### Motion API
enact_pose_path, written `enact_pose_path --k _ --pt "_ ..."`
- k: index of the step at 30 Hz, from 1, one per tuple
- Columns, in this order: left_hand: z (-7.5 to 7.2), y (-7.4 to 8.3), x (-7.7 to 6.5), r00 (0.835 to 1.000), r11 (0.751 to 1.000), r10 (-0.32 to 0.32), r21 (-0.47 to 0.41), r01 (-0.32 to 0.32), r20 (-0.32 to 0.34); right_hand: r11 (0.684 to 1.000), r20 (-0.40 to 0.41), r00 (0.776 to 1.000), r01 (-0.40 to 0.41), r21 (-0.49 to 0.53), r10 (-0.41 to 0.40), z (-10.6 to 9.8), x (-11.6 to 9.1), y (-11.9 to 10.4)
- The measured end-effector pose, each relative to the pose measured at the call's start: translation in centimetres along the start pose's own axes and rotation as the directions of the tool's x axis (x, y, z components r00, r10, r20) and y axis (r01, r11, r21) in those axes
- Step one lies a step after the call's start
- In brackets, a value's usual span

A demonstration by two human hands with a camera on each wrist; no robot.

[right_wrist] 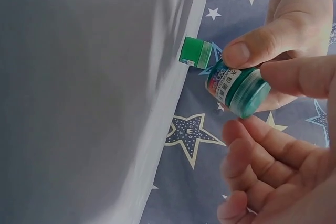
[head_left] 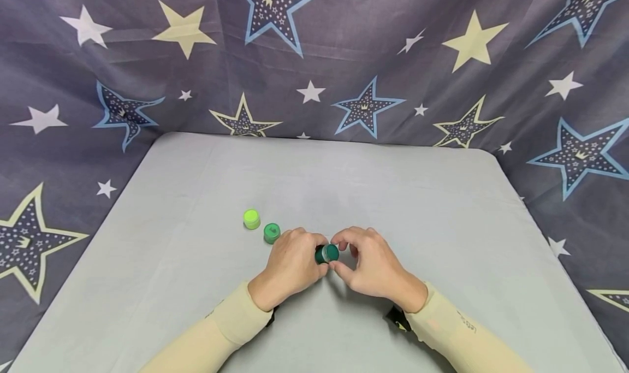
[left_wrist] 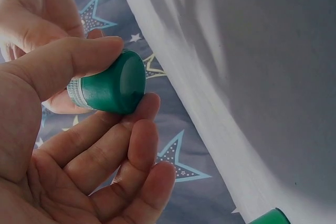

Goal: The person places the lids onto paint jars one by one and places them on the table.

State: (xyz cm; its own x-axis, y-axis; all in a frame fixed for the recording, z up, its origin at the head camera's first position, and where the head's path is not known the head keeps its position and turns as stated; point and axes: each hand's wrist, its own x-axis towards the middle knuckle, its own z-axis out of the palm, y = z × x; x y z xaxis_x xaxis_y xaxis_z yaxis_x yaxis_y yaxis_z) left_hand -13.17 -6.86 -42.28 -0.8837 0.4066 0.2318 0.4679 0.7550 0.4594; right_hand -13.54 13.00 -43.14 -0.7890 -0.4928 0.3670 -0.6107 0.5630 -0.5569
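A small dark green paint jar [head_left: 323,254] with a printed label is held tilted on its side between my two hands, above the table. My left hand [head_left: 295,259] grips its body between thumb and fingers, and the other left fingers are loosely bent below it in the left wrist view. The jar's clear ribbed lid [right_wrist: 251,97] points toward my right hand [head_left: 377,265], whose thumb and index fingertip pinch its edge. Just left of my left hand stands a mid-green jar [head_left: 272,232]. Farther left is a yellow-green jar [head_left: 251,219], upright like its neighbour.
A table with a pale grey cover [head_left: 417,198] spreads beneath the hands. Behind and beside it hangs a dark cloth [head_left: 393,45] patterned with stars. Dark straps [head_left: 399,318] show at the wrists, under light sleeves.
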Motion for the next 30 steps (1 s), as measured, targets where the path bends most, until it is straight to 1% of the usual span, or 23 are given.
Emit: enact_pose_path --k 13,22,30 --pt "0.05 0.16 -0.15 1.000 1.000 0.005 0.007 -0.005 -0.006 1.000 -0.002 1.000 -0.001 -0.005 0.001 0.19 -0.12 0.04" --pt "0.23 0.06 -0.25 0.999 0.999 0.031 0.012 -0.031 -0.023 1.000 -0.022 1.000 0.001 -0.013 -0.001 0.44 -0.28 0.27" --pt "0.35 0.23 -0.34 1.000 1.000 0.010 0.022 -0.009 -0.015 1.000 -0.040 0.999 0.000 -0.020 -0.001 0.67 -0.38 0.47"
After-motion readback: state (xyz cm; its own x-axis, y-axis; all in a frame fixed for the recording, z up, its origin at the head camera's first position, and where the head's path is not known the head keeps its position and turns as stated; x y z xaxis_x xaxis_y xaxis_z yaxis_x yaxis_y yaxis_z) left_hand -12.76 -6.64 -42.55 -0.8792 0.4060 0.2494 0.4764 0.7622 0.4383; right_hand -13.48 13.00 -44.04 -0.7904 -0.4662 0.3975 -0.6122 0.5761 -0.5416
